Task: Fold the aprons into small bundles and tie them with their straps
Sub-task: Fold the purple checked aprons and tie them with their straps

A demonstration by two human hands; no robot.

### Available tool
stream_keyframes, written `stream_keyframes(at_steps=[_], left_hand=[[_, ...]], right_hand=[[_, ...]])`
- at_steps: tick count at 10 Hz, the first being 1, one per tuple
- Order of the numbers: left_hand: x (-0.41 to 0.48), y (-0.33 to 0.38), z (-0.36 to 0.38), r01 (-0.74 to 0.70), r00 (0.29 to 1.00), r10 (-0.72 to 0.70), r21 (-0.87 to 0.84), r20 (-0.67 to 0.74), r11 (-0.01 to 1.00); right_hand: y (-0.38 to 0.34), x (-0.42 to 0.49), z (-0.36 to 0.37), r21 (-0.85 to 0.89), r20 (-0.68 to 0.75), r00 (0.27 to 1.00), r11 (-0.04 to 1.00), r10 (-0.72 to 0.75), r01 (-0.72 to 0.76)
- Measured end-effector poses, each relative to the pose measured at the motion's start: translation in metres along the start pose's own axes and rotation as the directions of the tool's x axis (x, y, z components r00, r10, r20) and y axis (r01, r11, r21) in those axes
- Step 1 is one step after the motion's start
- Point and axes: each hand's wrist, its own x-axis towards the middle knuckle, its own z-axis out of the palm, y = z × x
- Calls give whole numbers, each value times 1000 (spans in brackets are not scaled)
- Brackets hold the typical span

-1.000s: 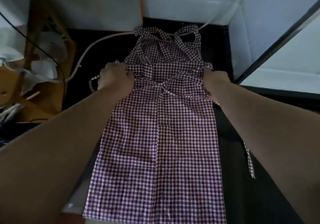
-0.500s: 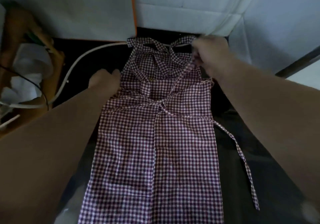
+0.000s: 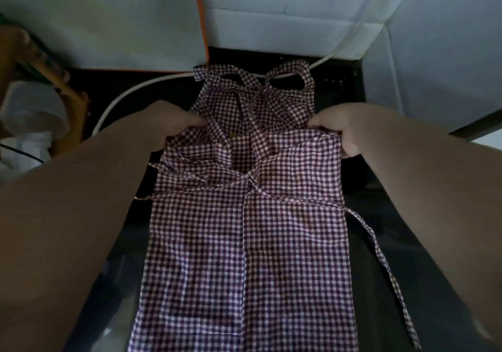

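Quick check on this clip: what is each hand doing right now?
Left hand: pinches the left edge of the checked apron, thumb on top.
Right hand: grips the apron's upper right corner, fingers curled round the fabric.

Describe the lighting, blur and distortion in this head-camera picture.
Head view: dim overall, brightest on the white wall panels; the apron shows its checks clearly at centre; wide-angle stretch swells the left forearm and right forearm at the frame edges; the clutter at far left is blurred.

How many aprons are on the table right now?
1: the checked apron, flat along the dark table, its upper corners gripped by the left hand and right hand. Others may be out of view.
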Motion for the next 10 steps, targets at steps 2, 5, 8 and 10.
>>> stream_keyframes(at_steps=[2,5,8,10], left_hand=[[18,10,-8,-248,965,232,-134,-125,960],[24,12,-7,-345,860,350,80,-371,935],[4,-35,6,-366,879,447,369,-164,854],[-30,-45,20,-502,814,576,417,-67,758]], right_hand=[[-8,-10,-11,256,178,982,960,65,-110],[-18,-4,-1,-173,-659,664,930,-354,323],[27,-18,29,-510,-214,821,778,-529,368],[42,-25,27,-364,-86,872,830,-482,423]])
